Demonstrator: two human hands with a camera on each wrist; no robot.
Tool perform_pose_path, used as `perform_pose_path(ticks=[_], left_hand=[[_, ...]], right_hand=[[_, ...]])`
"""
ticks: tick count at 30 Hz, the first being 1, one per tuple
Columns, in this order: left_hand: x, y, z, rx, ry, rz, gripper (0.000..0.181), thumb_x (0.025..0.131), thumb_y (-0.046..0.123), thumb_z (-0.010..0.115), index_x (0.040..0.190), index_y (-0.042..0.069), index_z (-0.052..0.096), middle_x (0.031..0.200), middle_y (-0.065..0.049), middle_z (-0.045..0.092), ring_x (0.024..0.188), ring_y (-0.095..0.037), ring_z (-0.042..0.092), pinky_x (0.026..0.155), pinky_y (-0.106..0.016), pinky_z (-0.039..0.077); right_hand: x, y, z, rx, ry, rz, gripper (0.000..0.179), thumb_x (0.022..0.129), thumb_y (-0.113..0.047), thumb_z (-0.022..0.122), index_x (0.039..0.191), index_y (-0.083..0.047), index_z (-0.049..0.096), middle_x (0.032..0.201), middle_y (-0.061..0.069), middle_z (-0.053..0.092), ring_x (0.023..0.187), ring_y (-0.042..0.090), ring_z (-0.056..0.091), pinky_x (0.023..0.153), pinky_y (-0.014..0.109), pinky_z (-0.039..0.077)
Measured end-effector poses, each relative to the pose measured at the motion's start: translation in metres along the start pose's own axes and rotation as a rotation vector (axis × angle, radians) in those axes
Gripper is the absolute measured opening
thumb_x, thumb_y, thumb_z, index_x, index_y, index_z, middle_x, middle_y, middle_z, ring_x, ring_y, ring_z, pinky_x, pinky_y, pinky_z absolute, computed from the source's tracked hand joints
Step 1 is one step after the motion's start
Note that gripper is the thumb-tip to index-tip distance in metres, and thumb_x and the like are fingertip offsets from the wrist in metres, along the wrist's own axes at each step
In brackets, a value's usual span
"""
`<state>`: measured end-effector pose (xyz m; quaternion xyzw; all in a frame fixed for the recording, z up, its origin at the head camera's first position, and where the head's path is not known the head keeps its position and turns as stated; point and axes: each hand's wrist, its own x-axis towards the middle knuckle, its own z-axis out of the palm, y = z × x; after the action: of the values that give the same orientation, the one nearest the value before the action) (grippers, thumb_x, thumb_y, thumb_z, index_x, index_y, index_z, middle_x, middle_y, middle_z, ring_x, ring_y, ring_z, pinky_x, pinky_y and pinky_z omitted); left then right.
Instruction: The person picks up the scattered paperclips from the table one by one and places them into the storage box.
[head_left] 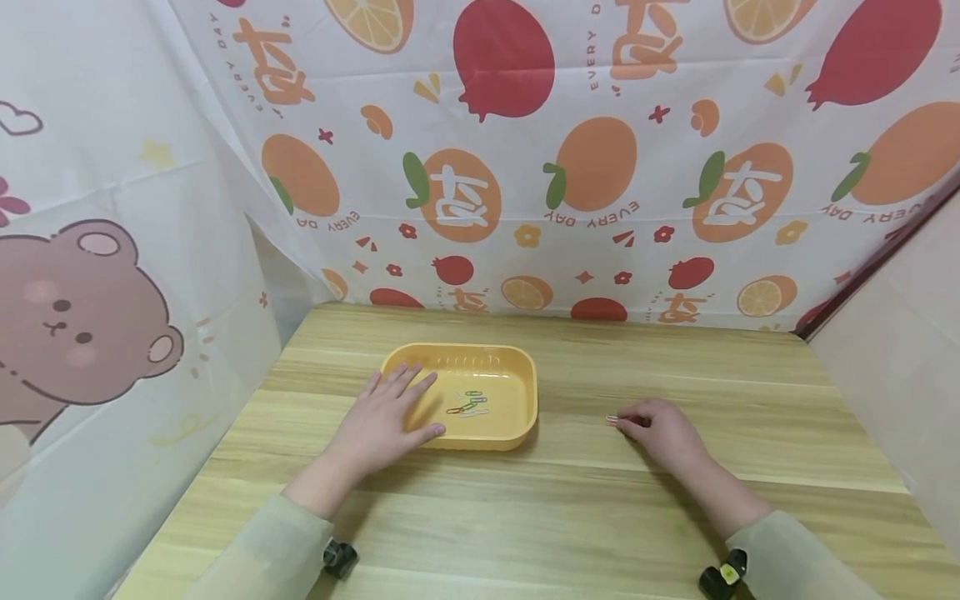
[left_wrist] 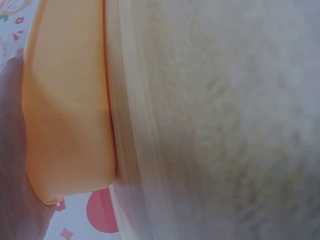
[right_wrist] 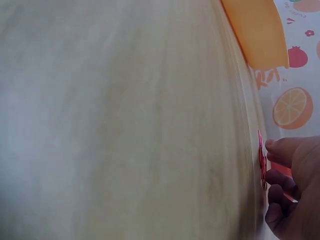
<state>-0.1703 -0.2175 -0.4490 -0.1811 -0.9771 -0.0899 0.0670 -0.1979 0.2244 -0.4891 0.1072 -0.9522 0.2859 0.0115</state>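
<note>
Spread fingers of my left hand [head_left: 386,421] rest over the left side of a yellow plastic tray [head_left: 529,392], with the thumb at its near rim. Several small coloured paper clips [head_left: 471,405] lie on the tray's floor. To the right of the tray, my right hand [head_left: 663,429] is low at the tabletop, thumb and fingertips pinching paper clips [head_left: 612,419]. These clips look red and pink in the right wrist view [right_wrist: 262,160]; the fingers partly hide them, so their number is unclear. In the left wrist view the tray's side wall [left_wrist: 70,110] stands beside the hand.
Both hands work over a wood-grain table [head_left: 495,517]. Behind it hangs a fruit-print cloth [head_left: 525,233], and a bear-print cloth [head_left: 90,333] hangs on the left. A pale panel [head_left: 900,350] borders the right side. Small black cameras are strapped at both wrists.
</note>
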Motion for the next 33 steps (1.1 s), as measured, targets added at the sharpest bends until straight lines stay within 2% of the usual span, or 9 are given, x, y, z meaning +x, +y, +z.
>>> perform_pose_path(ticks=[5, 9, 27, 33], left_hand=[[0.000, 0.000, -0.001, 0.008, 0.002, 0.002, 0.086, 0.086, 0.072, 0.056, 0.154, 0.021, 0.039, 0.159, -0.011, 0.032, 0.148, -0.033, 0.024, 0.121, -0.056, 0.006], [0.000, 0.001, -0.001, -0.001, -0.001, 0.001, 0.085, 0.086, 0.069, 0.059, 0.153, 0.021, 0.040, 0.159, -0.012, 0.033, 0.148, -0.034, 0.024, 0.121, -0.056, 0.005], [0.000, -0.001, -0.001, -0.008, -0.006, -0.002, 0.086, 0.087, 0.073, 0.054, 0.154, 0.021, 0.039, 0.160, -0.010, 0.032, 0.149, -0.032, 0.022, 0.121, -0.056, 0.004], [0.000, -0.003, 0.000, -0.006, -0.003, 0.000, 0.087, 0.087, 0.075, 0.052, 0.154, 0.022, 0.038, 0.160, -0.010, 0.031, 0.149, -0.032, 0.022, 0.121, -0.056, 0.004]], right_hand=[[0.003, 0.001, -0.001, -0.027, -0.009, 0.022, 0.015, 0.091, -0.029, 0.073, 0.101, -0.020, 0.079, 0.097, -0.002, 0.069, 0.089, 0.017, 0.063, 0.077, 0.042, 0.053], [0.004, 0.001, -0.002, -0.062, -0.017, -0.005, 0.014, 0.090, -0.027, 0.074, 0.100, -0.019, 0.079, 0.092, -0.003, 0.066, 0.083, 0.014, 0.060, 0.073, 0.040, 0.052], [0.008, 0.001, 0.001, -0.123, -0.025, -0.025, 0.008, 0.089, -0.024, 0.075, 0.094, -0.019, 0.079, 0.088, -0.005, 0.062, 0.078, 0.013, 0.057, 0.070, 0.038, 0.050], [0.011, -0.001, 0.001, -0.105, -0.051, -0.020, 0.004, 0.089, -0.021, 0.074, 0.090, -0.017, 0.076, 0.086, -0.004, 0.059, 0.076, 0.012, 0.053, 0.068, 0.034, 0.047]])
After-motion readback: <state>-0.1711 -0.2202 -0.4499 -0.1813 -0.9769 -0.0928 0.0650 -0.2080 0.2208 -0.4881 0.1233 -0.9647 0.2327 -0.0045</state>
